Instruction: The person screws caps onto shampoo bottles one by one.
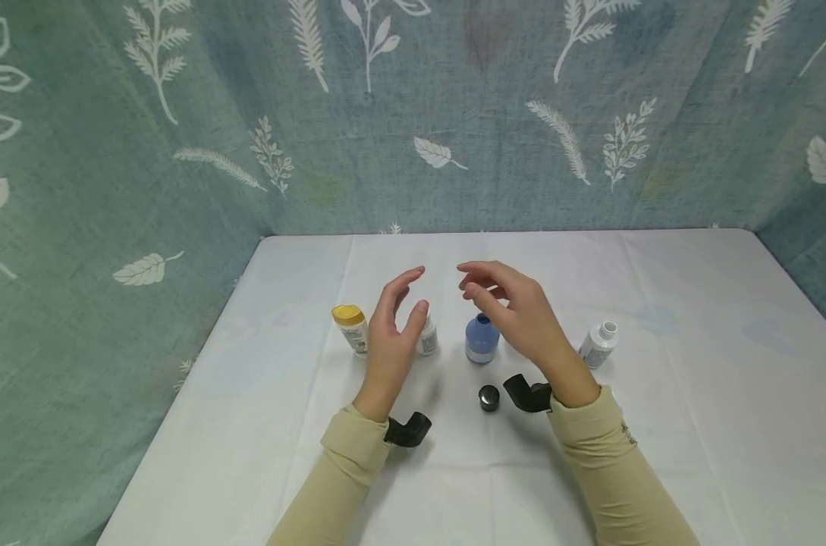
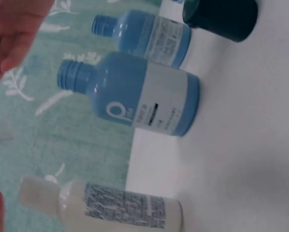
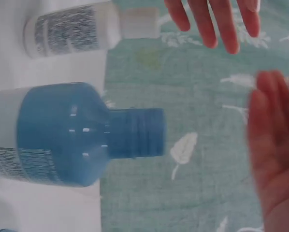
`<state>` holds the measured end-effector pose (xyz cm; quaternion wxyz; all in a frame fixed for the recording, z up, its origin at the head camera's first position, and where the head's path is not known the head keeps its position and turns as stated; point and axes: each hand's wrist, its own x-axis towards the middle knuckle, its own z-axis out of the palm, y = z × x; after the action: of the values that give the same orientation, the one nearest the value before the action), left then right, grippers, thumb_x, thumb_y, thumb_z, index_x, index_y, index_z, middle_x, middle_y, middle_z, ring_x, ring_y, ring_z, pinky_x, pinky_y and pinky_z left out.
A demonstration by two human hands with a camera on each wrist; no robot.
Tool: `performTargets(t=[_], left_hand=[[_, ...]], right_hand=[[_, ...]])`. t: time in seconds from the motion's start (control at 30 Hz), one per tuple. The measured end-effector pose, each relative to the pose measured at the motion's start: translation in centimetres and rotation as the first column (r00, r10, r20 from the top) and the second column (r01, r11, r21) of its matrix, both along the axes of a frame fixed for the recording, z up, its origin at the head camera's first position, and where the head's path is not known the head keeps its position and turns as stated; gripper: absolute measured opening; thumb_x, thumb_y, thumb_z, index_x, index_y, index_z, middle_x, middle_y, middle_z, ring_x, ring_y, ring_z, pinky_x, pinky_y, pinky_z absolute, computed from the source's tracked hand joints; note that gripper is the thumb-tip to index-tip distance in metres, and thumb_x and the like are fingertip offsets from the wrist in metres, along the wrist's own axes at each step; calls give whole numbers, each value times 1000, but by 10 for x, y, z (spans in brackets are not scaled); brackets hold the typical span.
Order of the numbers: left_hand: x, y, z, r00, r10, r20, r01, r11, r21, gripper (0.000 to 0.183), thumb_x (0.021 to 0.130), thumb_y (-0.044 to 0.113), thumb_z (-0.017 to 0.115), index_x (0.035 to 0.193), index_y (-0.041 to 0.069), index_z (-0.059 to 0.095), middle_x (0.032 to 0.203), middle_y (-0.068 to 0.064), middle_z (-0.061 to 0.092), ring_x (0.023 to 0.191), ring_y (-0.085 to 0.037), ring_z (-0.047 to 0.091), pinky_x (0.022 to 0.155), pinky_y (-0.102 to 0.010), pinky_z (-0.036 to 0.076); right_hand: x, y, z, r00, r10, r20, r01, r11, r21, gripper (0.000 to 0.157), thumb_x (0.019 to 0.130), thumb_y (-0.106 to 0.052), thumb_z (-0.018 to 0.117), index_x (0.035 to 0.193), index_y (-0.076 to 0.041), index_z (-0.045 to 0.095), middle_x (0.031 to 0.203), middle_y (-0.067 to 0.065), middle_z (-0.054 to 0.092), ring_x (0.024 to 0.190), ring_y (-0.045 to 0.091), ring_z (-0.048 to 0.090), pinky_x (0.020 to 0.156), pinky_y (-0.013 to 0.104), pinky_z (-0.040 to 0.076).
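A blue bottle (image 1: 482, 343) with a bare threaded neck (image 3: 137, 133) stands upright between my two hands. My left hand (image 1: 389, 334) hovers over a small white capped bottle (image 1: 428, 340), fingers loosely bent, nothing in it. Partly behind that wrist is a white bottle with a yellow cap (image 1: 350, 327). Above the blue bottle my right hand (image 1: 515, 307) hangs with relaxed fingers, also holding nothing; in the right wrist view its fingers (image 3: 275, 121) face the left hand's fingertips (image 3: 212, 24). A black cap (image 1: 489, 398) lies in front of the blue bottle.
To the right stands another uncapped bottle (image 1: 599, 345), whitish from above, bluish in the left wrist view. A white cloth covers the table (image 1: 249, 425). Green leaf-patterned curtain (image 1: 399, 189) hangs at its back and sides. Both wrists carry black camera mounts (image 1: 409, 431).
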<state>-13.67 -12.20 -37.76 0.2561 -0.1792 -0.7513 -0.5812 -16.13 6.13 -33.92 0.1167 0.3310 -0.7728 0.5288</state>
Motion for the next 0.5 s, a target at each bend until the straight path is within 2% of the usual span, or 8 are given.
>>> performTargets(t=[0.1, 0.23, 0.33, 0.5], left_hand=[[9, 8, 13, 997, -39, -72, 42, 999, 31, 33, 88, -3, 48, 121, -3, 46, 124, -14, 49, 119, -23, 41, 98, -42, 31], [14, 16, 19, 990, -84, -117, 90, 995, 52, 32, 87, -8, 44, 118, -5, 48, 122, -17, 49, 117, -25, 43, 96, -42, 34], [15, 21, 20, 989, -113, -98, 118, 992, 50, 34, 86, -10, 43, 119, -5, 47, 123, -17, 49, 116, -26, 44, 95, -42, 35], [17, 28, 15, 989, -146, 5, 146, 987, 60, 36, 88, -8, 43, 123, -2, 45, 125, -14, 48, 117, -25, 44, 96, -41, 35]], right_hand=[[-6, 5, -11, 995, 47, 84, -54, 995, 82, 28, 91, -24, 51, 118, -18, 56, 97, -4, 61, 86, 6, 57, 76, 31, 46], [-3, 9, -15, 987, 100, 123, -120, 978, 173, 27, 91, -31, 50, 116, -22, 57, 99, -11, 59, 88, 3, 56, 77, 29, 46], [1, 13, -17, 982, 125, 139, -156, 960, 232, 23, 91, -29, 51, 110, -21, 59, 98, -14, 59, 89, 1, 55, 77, 27, 46], [6, 21, -23, 969, 144, 200, -206, 921, 332, 16, 90, -33, 51, 102, -26, 60, 94, -16, 59, 86, 0, 54, 75, 27, 46]])
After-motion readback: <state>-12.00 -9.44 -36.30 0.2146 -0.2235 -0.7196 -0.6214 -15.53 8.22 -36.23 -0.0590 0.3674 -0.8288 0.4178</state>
